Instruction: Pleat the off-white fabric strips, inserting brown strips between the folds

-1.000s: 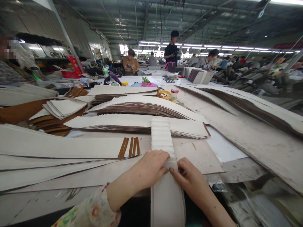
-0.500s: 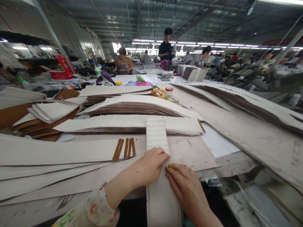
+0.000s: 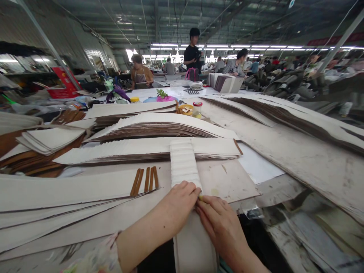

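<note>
A long off-white strip (image 3: 184, 163) runs away from me, its far end lying across a stack of similar strips (image 3: 142, 148). Crosswise ridges mark the far part; the near part is smooth. My left hand (image 3: 182, 204) lies over the strip with its fingers curled together at the right edge. Just below, my right hand (image 3: 220, 220) pinches that same edge, its fingertips almost touching the left ones. Something small and yellowish shows at the right fingertips; I cannot make out what it is. Several short brown strips (image 3: 145, 181) rest on pale sheets to the left.
Behind lie more stacked strips (image 3: 162, 123), a yellow tub (image 3: 185, 110) and a red-lidded jar (image 3: 197, 109). Folded pale pieces (image 3: 54, 138) are at left. A large board (image 3: 301, 151) slopes along the right. Co-workers stand or sit farther back.
The view has shifted slightly, so the surroundings sit further left. My left fingers have curled in closer to the right fingertips; both hands stay on the strip's edge.
</note>
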A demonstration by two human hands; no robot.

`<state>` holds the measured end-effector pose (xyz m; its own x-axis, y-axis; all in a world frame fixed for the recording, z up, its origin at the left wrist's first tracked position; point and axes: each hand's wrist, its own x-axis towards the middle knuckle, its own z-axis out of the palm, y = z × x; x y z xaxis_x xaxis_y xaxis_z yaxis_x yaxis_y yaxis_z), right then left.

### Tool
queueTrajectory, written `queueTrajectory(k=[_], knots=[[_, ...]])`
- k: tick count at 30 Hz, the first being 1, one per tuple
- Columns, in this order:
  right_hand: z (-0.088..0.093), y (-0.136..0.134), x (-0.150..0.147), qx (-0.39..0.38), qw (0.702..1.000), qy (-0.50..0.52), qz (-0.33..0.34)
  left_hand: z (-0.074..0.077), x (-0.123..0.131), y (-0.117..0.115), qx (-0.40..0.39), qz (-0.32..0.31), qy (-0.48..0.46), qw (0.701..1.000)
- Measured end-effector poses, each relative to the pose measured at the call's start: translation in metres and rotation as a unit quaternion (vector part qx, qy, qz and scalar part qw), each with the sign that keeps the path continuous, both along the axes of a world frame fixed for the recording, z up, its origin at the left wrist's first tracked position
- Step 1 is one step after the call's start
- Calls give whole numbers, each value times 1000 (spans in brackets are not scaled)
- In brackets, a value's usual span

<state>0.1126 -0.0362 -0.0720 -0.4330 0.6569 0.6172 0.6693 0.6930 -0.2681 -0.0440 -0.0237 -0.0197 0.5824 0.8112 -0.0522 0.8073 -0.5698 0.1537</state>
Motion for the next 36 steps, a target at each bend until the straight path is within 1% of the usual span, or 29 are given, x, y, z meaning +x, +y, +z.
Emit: queueTrajectory(k=[5, 8, 11, 13, 15, 20, 25, 29, 33, 36], knots=[[-3, 1, -1, -16, 1000, 9, 2, -4, 4, -2, 8, 0, 23, 1000], [-5, 3, -1, -44, 999, 24, 12, -7, 3, -4, 19, 0, 20, 1000], [-7, 9, 0, -81, 995, 53, 10, -9, 0, -5, 28, 4, -5, 1000], [-7, 13, 0, -85, 994, 74, -3, -10, -4, -5, 32, 19, -33, 999], [-6, 18, 0, -81, 994, 78, 3, -10, -7, -6, 40, 43, -61, 996], [-4, 27, -5, -106, 990, 42, 83, -11, -13, -7, 51, 118, -93, 987], [0, 30, -7, -122, 987, 17, 104, -16, -19, -8, 62, 164, -125, 977], [6, 31, -9, -115, 987, -14, 111, -20, -22, -8, 60, 168, -146, 973], [11, 31, -13, -100, 987, -61, 112, -19, -22, -9, 62, 149, -142, 977], [10, 28, -17, -54, 986, -119, 105, -19, -20, -10, 73, 128, -113, 983]])
